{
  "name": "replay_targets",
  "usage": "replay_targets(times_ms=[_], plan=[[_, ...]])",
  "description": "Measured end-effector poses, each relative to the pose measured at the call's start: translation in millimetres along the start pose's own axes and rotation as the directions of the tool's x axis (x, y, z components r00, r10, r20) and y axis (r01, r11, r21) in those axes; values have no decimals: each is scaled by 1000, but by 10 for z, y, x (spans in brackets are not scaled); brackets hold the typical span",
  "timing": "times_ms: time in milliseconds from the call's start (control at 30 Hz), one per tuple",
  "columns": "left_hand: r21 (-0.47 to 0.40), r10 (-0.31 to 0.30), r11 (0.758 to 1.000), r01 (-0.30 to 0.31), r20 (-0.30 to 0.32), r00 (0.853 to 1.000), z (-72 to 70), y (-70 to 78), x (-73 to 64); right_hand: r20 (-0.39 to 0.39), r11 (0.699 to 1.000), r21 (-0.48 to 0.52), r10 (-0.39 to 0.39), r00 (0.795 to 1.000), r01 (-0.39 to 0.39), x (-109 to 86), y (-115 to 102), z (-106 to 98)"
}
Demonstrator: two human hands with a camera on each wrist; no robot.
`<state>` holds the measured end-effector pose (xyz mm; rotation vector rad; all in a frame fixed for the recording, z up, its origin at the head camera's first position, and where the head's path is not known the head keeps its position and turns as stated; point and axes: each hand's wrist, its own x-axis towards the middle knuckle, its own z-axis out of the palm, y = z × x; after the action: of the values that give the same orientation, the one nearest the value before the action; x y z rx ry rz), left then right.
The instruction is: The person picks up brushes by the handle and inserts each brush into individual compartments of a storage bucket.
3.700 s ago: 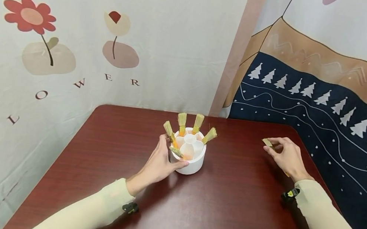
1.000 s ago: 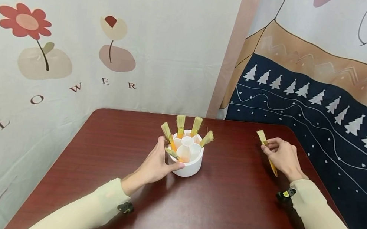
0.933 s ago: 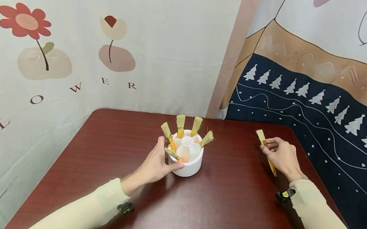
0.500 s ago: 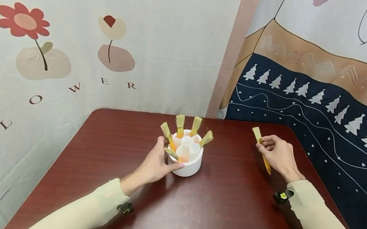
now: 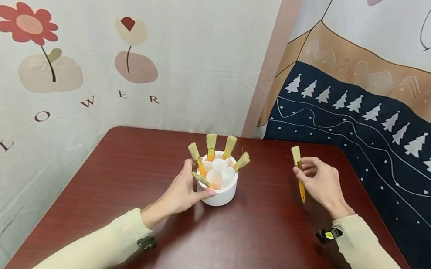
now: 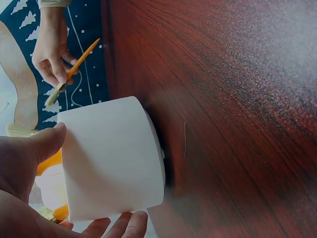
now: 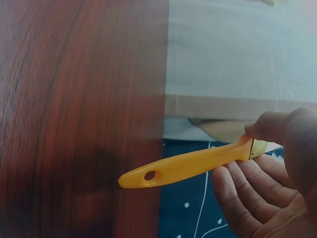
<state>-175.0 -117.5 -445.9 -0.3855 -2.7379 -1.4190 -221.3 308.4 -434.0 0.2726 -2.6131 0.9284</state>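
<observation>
A round white holder (image 5: 222,195) with petal-shaped compartments stands on the table in the head view. Several paintbrushes (image 5: 211,145) lean in it, bristles up, one of them low at the front left. My left hand (image 5: 179,192) grips the holder's left side, thumb at the front; the left wrist view shows its white wall (image 6: 111,158) close up. To the right, my right hand (image 5: 323,181) pinches another paintbrush (image 5: 302,191) near its metal ferrule, bristles up and handle down, above the table. In the right wrist view its orange handle (image 7: 183,166) has a hole near the end.
The dark red wooden table (image 5: 227,249) carries the holder near its middle. Behind it hangs a pale curtain (image 5: 208,55) with flower prints. On the right is a navy cloth (image 5: 376,142) with white trees.
My right hand has moved left with the paintbrush, which has turned from lying low under the fingers to nearly upright. My left hand and the holder have stayed in place.
</observation>
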Motion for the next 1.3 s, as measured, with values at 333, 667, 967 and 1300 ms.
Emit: replay_targets(times_ms=[333,667,967,1300], plan=[[1,-6,1000,6,4,1000,4,-27,-9,-5,998,50,-37,999,38,-78,-202,71],[0,-4,1000,4,0,1000,10,-44,-18,2,992,97,-79,997,78,-131,-460,102],[2,12,1000,-12,1,1000,9,-31,10,17,986,130,-106,994,103,-166,-662,115],[5,13,1000,-13,-5,1000,7,-27,14,28,964,197,-186,982,177,-204,-934,178]])
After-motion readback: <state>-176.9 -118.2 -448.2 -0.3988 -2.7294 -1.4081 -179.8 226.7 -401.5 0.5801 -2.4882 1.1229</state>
